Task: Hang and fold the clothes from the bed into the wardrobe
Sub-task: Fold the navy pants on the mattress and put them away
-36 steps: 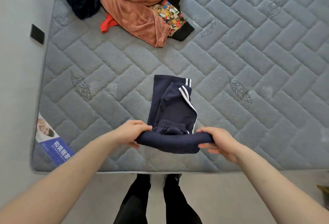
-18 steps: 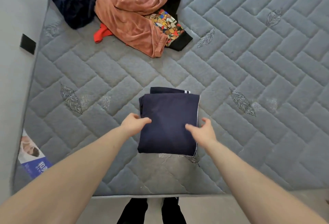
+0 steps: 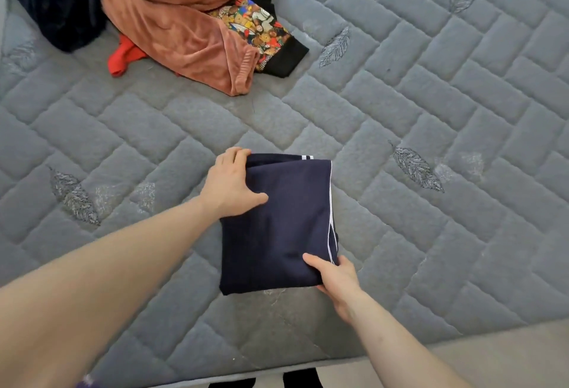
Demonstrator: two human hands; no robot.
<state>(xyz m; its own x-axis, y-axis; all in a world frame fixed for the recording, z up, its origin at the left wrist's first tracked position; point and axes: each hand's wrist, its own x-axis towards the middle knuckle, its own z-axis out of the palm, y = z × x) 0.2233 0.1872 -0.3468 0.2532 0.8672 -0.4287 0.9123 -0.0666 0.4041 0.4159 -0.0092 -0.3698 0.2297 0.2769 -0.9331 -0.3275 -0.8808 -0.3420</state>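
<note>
Folded navy trousers [image 3: 277, 221] on the mattress [image 3: 431, 110]
Long axis ran away from the person; left hand [image 3: 229, 184] gripped their far-left corner, right hand [image 3: 335, 276] pinched the near-right.

No readable text, label, brand or number shows anywhere.

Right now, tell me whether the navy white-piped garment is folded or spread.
Folded: the navy white-piped garment lies as a compact layered rectangle on the grey quilted mattress.
</note>
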